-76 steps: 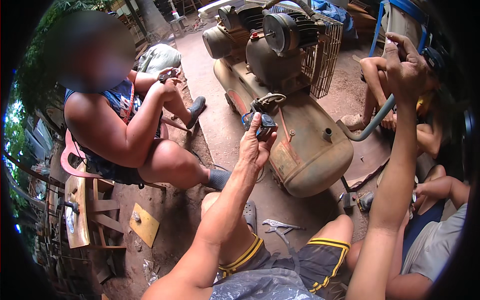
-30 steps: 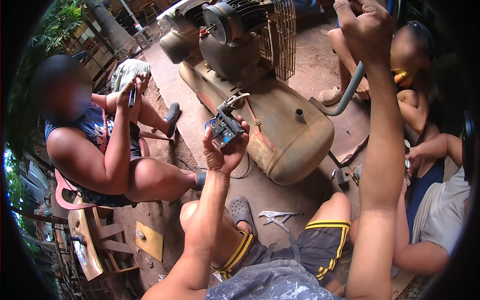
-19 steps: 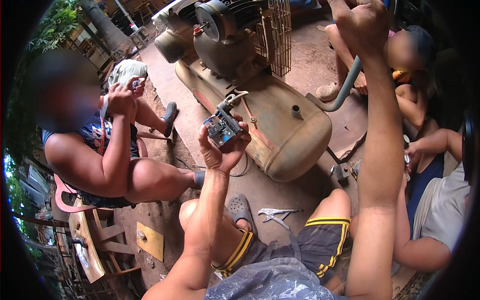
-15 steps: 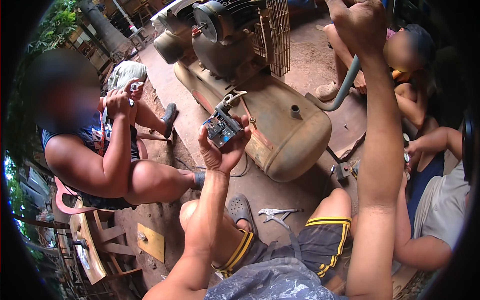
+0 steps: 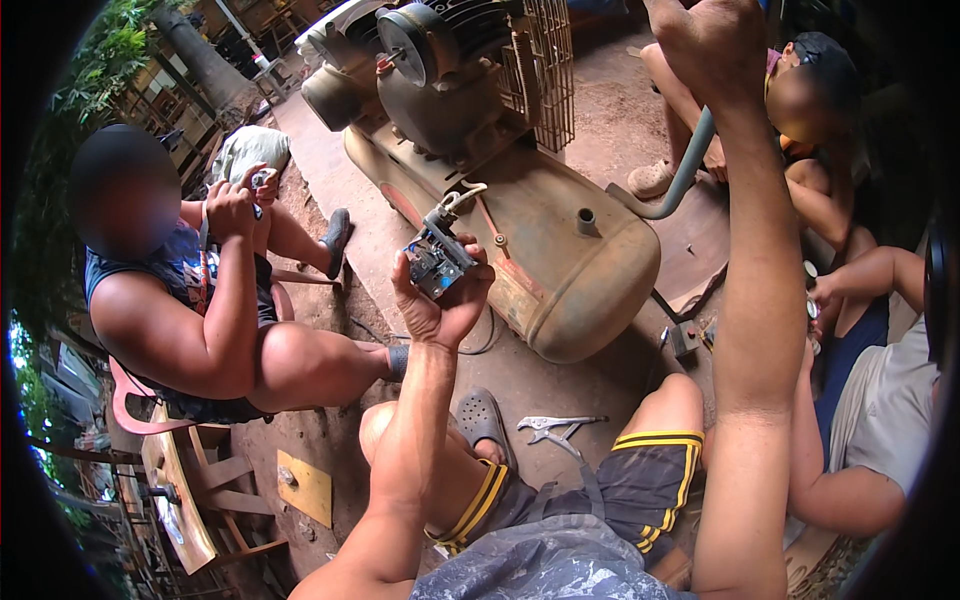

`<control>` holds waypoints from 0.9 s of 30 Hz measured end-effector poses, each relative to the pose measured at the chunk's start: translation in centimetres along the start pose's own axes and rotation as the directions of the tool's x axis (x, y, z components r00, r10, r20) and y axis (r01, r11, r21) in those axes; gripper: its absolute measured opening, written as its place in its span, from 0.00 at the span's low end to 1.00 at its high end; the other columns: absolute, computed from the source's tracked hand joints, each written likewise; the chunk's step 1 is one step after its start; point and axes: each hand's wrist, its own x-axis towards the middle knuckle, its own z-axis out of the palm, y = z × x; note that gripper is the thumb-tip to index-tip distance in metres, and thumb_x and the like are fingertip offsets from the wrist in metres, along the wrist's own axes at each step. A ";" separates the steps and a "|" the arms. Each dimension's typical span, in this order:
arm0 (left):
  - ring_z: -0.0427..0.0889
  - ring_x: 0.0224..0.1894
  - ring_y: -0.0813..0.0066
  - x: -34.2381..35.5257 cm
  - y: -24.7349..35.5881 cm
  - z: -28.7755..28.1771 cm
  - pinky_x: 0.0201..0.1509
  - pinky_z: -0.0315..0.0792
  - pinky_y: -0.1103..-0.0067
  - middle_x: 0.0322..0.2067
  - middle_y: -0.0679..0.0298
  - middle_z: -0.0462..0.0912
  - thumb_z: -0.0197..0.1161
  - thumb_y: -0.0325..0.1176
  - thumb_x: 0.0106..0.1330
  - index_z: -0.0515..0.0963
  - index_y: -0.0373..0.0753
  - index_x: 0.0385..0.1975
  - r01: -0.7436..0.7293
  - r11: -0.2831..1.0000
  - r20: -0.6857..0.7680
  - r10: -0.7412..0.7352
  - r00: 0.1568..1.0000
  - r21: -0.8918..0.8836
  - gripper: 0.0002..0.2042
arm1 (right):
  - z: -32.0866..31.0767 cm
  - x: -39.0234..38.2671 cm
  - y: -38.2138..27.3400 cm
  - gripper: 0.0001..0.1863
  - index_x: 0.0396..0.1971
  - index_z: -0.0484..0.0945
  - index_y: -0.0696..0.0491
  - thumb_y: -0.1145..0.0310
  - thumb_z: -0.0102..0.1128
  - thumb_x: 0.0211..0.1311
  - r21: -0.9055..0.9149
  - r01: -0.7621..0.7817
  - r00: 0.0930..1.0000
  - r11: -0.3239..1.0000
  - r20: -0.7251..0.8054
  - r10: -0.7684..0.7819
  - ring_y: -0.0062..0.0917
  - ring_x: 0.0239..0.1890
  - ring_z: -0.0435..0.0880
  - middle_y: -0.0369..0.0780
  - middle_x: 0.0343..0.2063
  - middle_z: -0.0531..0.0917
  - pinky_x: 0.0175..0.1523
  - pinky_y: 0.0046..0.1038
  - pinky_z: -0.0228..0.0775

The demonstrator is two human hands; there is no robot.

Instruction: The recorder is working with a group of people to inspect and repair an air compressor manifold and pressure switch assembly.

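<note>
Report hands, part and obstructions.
Left hand holding black electrical unit. Right hand raised, grip unclear. Compressor tank beyond; nothing visibly blocking the unit.

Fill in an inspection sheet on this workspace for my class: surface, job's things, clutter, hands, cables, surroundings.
Surface: brown ground.
Job's things: small dark unit, inner parts showing; brown compressor beyond it.
Clutter: pliers and yellow board, both on the ground.
Left hand: holds the unit between thumb and fingers.
Right hand: raised, partly cut off by the upper edge; whether it holds anything cannot be told.
Cables: pale wires at the unit's upper end; black cable on the ground.
Surroundings: seated person at left; crouching person at upper right; grey-shirted person at right.
</note>
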 end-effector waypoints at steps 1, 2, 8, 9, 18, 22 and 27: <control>0.77 0.54 0.55 0.0 -0.1 0.1 0.55 0.71 0.66 0.49 0.52 0.80 0.74 0.52 0.56 0.78 0.39 0.54 0.010 1.000 0.005 -0.010 1.000 0.005 0.30 | 0.0 -0.1 0.0 0.08 0.32 0.84 0.61 0.77 0.57 0.57 -0.017 0.051 0.999 0.999 -0.017 -0.051 0.20 0.25 0.85 0.43 0.26 0.87 0.31 0.24 0.76; 0.77 0.54 0.55 0.0 -0.1 0.1 0.55 0.71 0.66 0.49 0.52 0.80 0.74 0.53 0.56 0.78 0.40 0.54 -0.010 1.000 -0.028 0.011 1.000 0.027 0.30 | 0.1 0.0 0.0 0.08 0.32 0.84 0.61 0.77 0.57 0.57 -0.019 0.053 0.998 0.998 -0.017 -0.053 0.20 0.25 0.85 0.43 0.26 0.87 0.31 0.24 0.76; 0.78 0.53 0.55 0.3 -0.3 -0.1 0.55 0.71 0.66 0.49 0.52 0.81 0.70 0.55 0.60 0.78 0.40 0.54 -0.040 0.997 -0.067 0.045 0.997 0.069 0.29 | 0.2 0.0 -0.1 0.08 0.32 0.84 0.61 0.77 0.57 0.57 -0.045 0.048 0.998 0.998 -0.031 -0.050 0.19 0.24 0.84 0.42 0.25 0.87 0.30 0.23 0.74; 0.78 0.53 0.54 0.4 -0.3 -0.2 0.55 0.72 0.65 0.49 0.51 0.81 0.69 0.56 0.60 0.79 0.40 0.54 0.001 0.999 -0.018 0.000 1.000 0.032 0.29 | 0.1 0.1 0.0 0.08 0.32 0.84 0.61 0.77 0.57 0.57 -0.018 0.000 1.000 1.000 0.000 0.000 0.19 0.23 0.83 0.42 0.24 0.87 0.29 0.23 0.74; 0.78 0.54 0.52 0.1 -0.7 0.1 0.59 0.71 0.61 0.49 0.51 0.82 0.66 0.58 0.61 0.79 0.39 0.53 -0.050 0.991 -0.109 0.063 0.992 0.121 0.30 | -0.4 0.3 -0.2 0.09 0.33 0.84 0.60 0.76 0.56 0.57 -0.022 -0.089 0.995 0.996 0.051 0.090 0.18 0.19 0.80 0.40 0.18 0.84 0.25 0.24 0.69; 0.79 0.53 0.53 0.2 -0.6 0.1 0.57 0.70 0.63 0.49 0.51 0.82 0.66 0.59 0.60 0.79 0.39 0.53 -0.042 0.997 -0.065 0.046 0.997 0.061 0.31 | -0.4 0.2 -0.4 0.09 0.33 0.84 0.60 0.75 0.56 0.57 -0.002 -0.063 0.996 0.998 0.055 0.063 0.19 0.19 0.79 0.39 0.16 0.83 0.25 0.24 0.69; 0.79 0.51 0.55 0.2 -0.4 0.1 0.52 0.69 0.67 0.48 0.51 0.81 0.68 0.59 0.59 0.78 0.39 0.54 0.004 1.000 -0.013 -0.004 1.000 0.026 0.32 | -0.4 0.1 -0.2 0.09 0.33 0.84 0.59 0.74 0.56 0.57 -0.066 -0.048 0.998 0.997 0.028 0.050 0.19 0.18 0.79 0.39 0.17 0.83 0.25 0.24 0.68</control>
